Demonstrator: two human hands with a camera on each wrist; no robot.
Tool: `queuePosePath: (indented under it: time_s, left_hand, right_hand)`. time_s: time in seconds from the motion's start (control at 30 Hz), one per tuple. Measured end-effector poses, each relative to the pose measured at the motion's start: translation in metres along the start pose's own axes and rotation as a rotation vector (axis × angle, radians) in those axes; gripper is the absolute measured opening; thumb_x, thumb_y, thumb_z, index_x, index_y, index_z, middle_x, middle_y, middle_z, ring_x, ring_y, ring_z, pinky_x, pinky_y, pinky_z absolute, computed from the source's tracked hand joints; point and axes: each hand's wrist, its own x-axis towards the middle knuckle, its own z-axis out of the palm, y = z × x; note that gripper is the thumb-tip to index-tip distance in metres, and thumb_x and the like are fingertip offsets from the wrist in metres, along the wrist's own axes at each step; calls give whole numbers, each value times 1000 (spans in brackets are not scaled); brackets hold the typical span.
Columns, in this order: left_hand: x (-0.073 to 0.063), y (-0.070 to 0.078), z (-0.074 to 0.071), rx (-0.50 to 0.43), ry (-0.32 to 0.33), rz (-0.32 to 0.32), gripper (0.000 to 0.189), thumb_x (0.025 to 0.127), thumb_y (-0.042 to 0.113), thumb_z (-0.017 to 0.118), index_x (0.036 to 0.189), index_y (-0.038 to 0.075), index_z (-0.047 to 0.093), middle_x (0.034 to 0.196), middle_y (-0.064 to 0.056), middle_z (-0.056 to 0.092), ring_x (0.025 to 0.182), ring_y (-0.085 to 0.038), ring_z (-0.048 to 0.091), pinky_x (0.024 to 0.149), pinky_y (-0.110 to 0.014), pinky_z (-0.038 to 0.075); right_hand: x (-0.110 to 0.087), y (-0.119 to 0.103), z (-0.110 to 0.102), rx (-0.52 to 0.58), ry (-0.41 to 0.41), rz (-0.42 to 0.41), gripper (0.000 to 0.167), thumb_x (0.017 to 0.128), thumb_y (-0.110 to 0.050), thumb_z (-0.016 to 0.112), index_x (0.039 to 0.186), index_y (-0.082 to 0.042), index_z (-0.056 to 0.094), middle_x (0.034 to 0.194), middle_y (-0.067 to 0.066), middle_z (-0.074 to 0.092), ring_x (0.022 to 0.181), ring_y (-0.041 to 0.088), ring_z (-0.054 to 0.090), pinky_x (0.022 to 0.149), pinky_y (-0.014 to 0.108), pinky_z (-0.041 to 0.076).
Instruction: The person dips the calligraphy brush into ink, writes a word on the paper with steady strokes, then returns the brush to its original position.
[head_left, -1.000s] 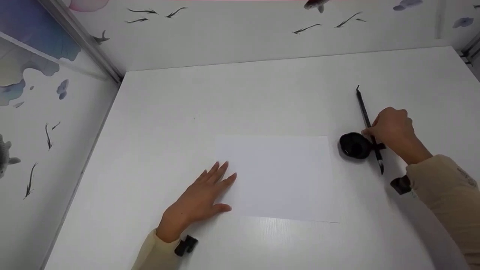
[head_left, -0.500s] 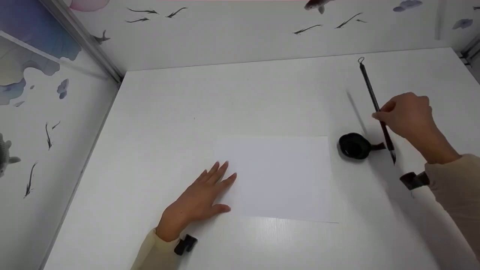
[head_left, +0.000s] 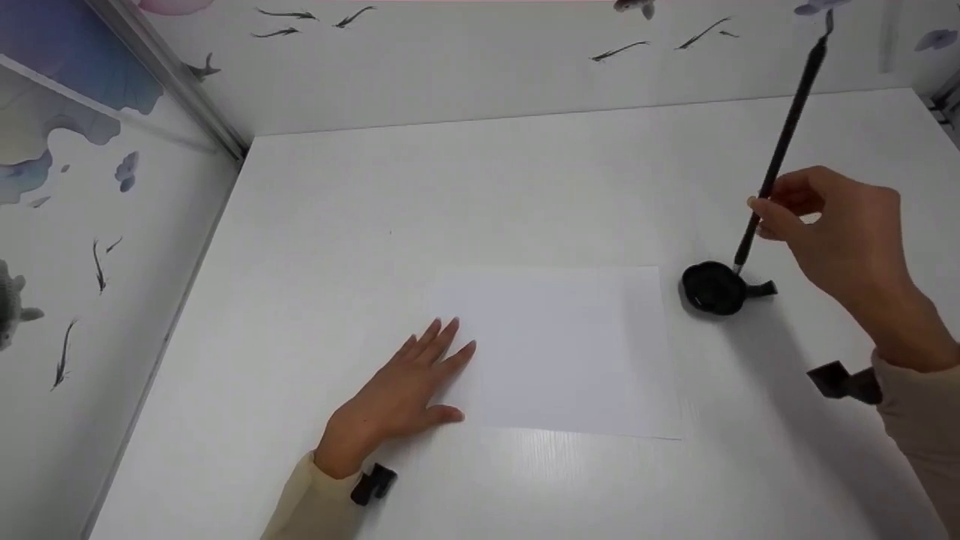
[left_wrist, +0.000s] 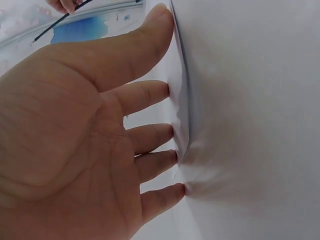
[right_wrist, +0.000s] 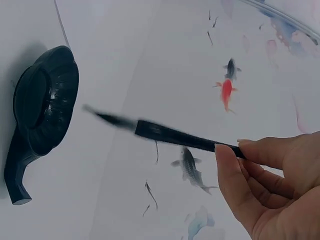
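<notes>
Brush (head_left: 786, 139): held tilted over the table, bristles angled down toward the dish; the right wrist view shows a gap between tip and dish.
Right hand (head_left: 855, 240): thumb and fingertips closed in a pinch on the brush's shaft.
Black dish (right_wrist: 62, 115): lobed rim, short handle; on the table just beside the paper's right edge.
Paper (head_left: 570, 352): white, lying on the table between left hand and dish.
Left hand (head_left: 401, 394): fingers extended and spread, grasping nothing, fingertips at the paper's left edge.
Table (head_left: 337, 195): white.
</notes>
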Motion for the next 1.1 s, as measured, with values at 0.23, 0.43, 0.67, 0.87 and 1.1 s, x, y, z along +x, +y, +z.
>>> queuePosePath:
  time_s: [0.23, 0.43, 0.67, 0.87, 1.1]
  left_hand:
    - [3, 5, 0, 9, -18, -24, 82, 88, 44, 65, 152, 11, 27, 158, -17, 9, 144, -34, 4, 113, -53, 13]
    - [4, 6, -1, 15, -28, -30, 82, 88, 44, 64, 152, 11, 26, 158, -17, 7, 144, -35, 2, 112, -56, 12]
    - [6, 6, 0, 22, -44, -52, 83, 88, 46, 64, 153, 13, 24, 159, -14, 5, 145, -33, 0, 112, -55, 11]
    - [8, 7, 1, 13, -38, -51, 83, 87, 44, 65, 152, 12, 25, 159, -15, 5, 144, -34, 1, 113, -53, 12]
    - [9, 10, 1, 16, -33, -67, 85, 86, 43, 68, 152, 10, 25, 158, -16, 6, 144, -34, 1, 114, -48, 13]
  right_hand:
    - [-13, 6, 7, 39, 102, -46, 30, 92, -24, 65, 108, 2, 64, 97, 14, 68, 84, -17, 49, 70, 1, 37]
    - [-23, 12, 16, 101, 156, -183, 19, 89, -3, 66, 104, 8, 61, 97, 16, 67, 90, -19, 52, 72, 1, 42]
    - [-25, 23, 27, 108, 183, -181, 16, 86, -2, 69, 98, 5, 62, 90, 10, 67, 88, -15, 55, 71, 1, 41]
    - [-23, 30, 37, 139, 175, -203, 13, 84, 1, 69, 96, 3, 64, 89, 6, 67, 88, -7, 59, 70, 2, 42]
    - [-22, 30, 43, 151, 163, -206, 14, 83, 0, 70, 96, 3, 66, 90, 5, 68, 89, -3, 60, 69, 3, 43]
